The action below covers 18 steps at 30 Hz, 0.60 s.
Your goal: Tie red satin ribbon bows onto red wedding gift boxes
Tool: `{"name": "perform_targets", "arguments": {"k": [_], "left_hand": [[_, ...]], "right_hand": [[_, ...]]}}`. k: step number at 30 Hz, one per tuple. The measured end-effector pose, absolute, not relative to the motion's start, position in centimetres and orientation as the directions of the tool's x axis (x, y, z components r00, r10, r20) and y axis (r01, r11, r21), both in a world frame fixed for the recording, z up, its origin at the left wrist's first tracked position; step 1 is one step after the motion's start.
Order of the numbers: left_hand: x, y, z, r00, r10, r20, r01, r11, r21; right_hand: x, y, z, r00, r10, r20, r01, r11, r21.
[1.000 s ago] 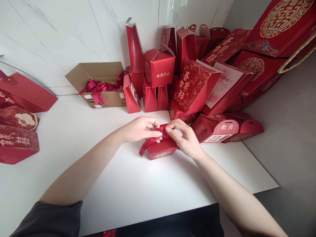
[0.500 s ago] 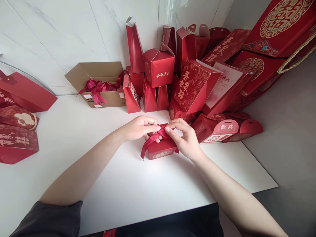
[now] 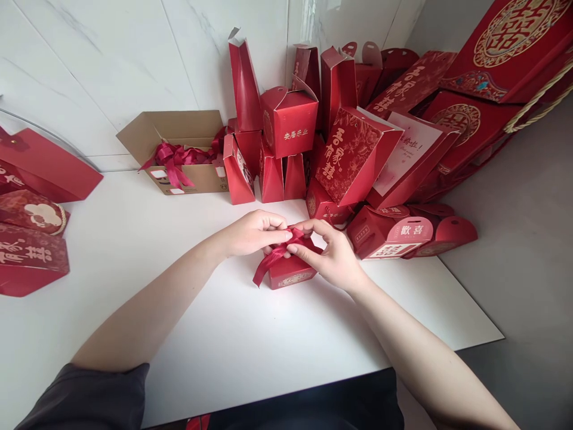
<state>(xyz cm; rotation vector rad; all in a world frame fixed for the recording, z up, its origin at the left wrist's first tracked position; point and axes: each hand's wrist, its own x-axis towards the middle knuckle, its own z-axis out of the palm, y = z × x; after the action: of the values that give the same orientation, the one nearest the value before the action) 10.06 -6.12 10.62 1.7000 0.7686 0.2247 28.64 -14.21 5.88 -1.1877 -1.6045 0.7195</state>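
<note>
A small red gift box (image 3: 293, 276) with a gold print on its near side sits on the white table (image 3: 215, 340). Over its top runs a red ribbon (image 3: 274, 258), one tail hanging past the left front corner. My left hand (image 3: 262, 232) pinches the ribbon above the box between thumb and fingers. From the other side, my right hand (image 3: 329, 251) has its thumb and forefinger closed on the ribbon close to the left fingertips. Part of the ribbon and the box top are hidden by my fingers.
Behind stands an open cardboard box (image 3: 197, 182) of red ribbons. Red gift boxes (image 3: 290, 122) are stacked at the back, with a rounded-flap box (image 3: 389, 233) at right. Large red gift bags (image 3: 514, 54) lean against the right wall. More red bags (image 3: 33, 257) stand at left.
My right thumb and forefinger have shifted slightly left, closer to my left fingertips, drawing the ribbon together. My left hand and the box have barely moved.
</note>
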Motion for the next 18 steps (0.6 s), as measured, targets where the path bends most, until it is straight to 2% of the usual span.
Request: {"name": "perform_targets", "arguments": {"k": [6,9,12,18], "left_hand": [[9.9,-6.0,10.9,0.772,0.576,-0.269,0.375,-0.071,0.924],[9.9,-5.9,10.9,0.779,0.566,-0.270,0.351,-0.037,0.936],[10.0,-5.8,10.9,0.779,0.557,-0.290,0.339,0.015,0.941],[10.1,-6.0,10.9,0.754,0.581,-0.306,0.345,0.045,0.937]], "right_hand": [[29.1,-13.6,5.7,-0.064,0.942,0.328,0.254,0.334,-0.908],[29.4,-13.3,5.5,-0.091,0.927,0.364,0.217,0.376,-0.901],[29.9,-13.0,5.4,-0.149,0.880,0.450,0.252,0.474,-0.844],[31.2,-12.2,5.7,-0.390,0.740,0.549,0.319,0.667,-0.673]]}}
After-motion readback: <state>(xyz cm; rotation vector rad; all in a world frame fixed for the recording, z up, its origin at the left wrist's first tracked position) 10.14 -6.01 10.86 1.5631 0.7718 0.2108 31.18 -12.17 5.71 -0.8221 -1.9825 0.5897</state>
